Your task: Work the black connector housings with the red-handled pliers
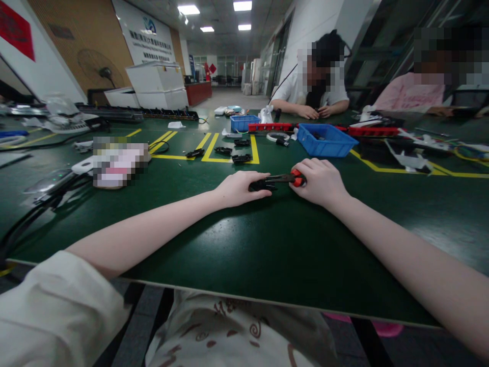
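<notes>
Four black parts [241, 159] and two blue bins [329, 148] sit on the tabletop [229, 244]. Left hand [241, 187] pinches a fifth black part [256, 186]; right hand [324, 181] is closed around red-handled pliers [296, 178]

A: Looks like an office tbh. Lit how?

B: By bright white panels [242, 6] in the ceiling [217, 6]. Got a white wall with lettering [126, 23] on the left, right beside tan panelling [87, 25], plus a pale wall [317, 18] on the right.

A: Further back?

B: Red desk [198, 93], greyish floor [229, 97], glass partitions [229, 66] way at the far end. Up close, a dark green surface [229, 250] marked with yellow lines [254, 148].
</notes>
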Motion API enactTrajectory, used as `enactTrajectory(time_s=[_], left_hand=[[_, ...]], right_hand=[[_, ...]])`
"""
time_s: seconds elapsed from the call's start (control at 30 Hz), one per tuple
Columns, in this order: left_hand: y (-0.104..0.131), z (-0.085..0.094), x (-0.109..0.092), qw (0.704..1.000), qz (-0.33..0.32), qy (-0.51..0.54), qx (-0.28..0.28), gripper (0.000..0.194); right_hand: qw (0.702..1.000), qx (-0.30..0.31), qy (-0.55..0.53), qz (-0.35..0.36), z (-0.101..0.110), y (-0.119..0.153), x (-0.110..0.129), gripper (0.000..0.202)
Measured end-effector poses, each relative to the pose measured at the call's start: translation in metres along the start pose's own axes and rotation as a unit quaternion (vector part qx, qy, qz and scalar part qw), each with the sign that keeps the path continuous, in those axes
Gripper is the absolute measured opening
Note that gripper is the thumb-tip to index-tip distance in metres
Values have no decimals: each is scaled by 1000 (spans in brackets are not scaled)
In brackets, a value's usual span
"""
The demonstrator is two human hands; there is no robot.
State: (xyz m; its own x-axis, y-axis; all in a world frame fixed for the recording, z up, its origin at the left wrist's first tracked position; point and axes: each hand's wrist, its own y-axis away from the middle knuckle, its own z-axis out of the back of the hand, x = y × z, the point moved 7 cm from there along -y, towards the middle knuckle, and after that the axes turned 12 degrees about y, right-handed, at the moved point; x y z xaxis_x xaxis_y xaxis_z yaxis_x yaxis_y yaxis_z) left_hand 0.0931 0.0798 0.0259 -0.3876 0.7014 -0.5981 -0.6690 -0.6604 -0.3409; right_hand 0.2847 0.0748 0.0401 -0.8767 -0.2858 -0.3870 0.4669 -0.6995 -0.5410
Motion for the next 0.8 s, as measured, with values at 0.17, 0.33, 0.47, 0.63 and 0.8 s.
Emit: enactTrajectory(time_s=[0.17, 0.33, 0.47, 0.63, 0.8], left_hand=[[1, -1, 0, 1000, 5, -9, 8, 56], [1, -1, -4, 1000, -7, -19, 14, 50], [1, -2, -4, 999, -2, -26, 19, 49], [2, -2, -4, 999, 2, -35, 17, 51], [3, -1, -5, 999, -1, -34, 19, 50]], right_hand=[[999, 5, 31, 28, 1, -1, 6, 20], [999, 12, 27, 28, 0, -1, 7, 18], [999, 19, 29, 27, -2, -1, 7, 17], [999, 21, 17, 20, -1, -1, 6, 19], [999, 47, 6, 6, -5, -1, 5, 20]])
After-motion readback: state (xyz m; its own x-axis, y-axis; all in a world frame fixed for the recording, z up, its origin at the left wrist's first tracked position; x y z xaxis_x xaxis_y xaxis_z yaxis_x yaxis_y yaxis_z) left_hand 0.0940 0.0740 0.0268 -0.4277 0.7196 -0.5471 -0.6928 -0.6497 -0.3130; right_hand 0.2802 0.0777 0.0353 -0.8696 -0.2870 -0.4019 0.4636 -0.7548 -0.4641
